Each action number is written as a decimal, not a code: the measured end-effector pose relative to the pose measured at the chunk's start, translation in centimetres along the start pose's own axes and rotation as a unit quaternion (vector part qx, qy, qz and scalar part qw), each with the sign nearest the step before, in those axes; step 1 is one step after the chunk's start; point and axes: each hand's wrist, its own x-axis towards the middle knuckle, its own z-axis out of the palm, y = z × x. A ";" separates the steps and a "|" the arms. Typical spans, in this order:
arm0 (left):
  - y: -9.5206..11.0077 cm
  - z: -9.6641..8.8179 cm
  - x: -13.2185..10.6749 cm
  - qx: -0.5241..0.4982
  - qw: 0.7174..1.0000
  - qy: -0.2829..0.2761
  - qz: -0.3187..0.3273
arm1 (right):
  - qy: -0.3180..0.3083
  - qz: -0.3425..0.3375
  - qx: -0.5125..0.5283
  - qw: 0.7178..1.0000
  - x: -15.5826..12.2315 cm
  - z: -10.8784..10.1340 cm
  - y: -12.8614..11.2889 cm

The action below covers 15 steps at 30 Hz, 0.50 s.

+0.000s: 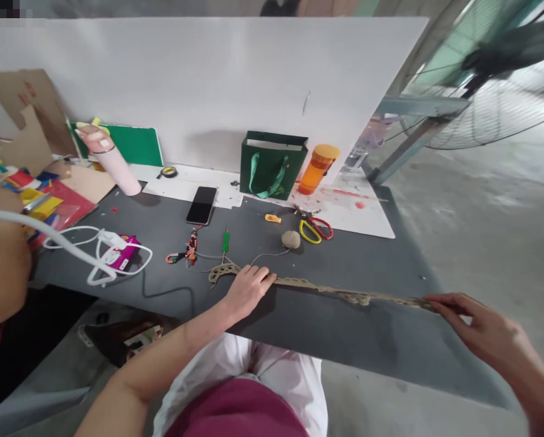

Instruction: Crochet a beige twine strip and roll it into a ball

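A long, narrow strip of olive-beige crochet lace [299, 283] stretches across the grey table. My left hand [250, 290] is closed on it near its left part, where a curled, openwork end lies past the fingers. At the far right my right hand [479, 325] pinches the other end between thumb and fingers. Between the hands the strip looks taut, with a small ruffled bit hanging below. Just beyond my left hand lies a green-handled crochet hook [225, 243]. A small ball of beige yarn [291, 240] sits nearby, with a thread running toward the strip.
Behind are scissors [316, 230], a phone [202, 205], a green gift bag [272, 167], an orange bottle [317, 170] and a beaded strap [190, 247]. A white cable [62, 246] and a pink bottle [112, 162] are left, beside another person's arm [3, 261]. A fan [504, 91] stands right.
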 end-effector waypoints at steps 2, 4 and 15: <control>-0.3 -0.1 -0.3 -0.001 1.000 0.000 -0.002 | -0.043 0.038 0.043 0.997 0.2 -0.3 -0.3; -0.5 -0.2 -0.6 -0.003 1.000 0.002 -0.004 | -0.080 0.065 0.072 0.992 0.3 -0.7 -0.8; -1.9 -0.4 -2.1 0.006 0.999 0.030 -0.018 | -0.133 0.071 0.097 0.984 0.3 -0.8 -1.6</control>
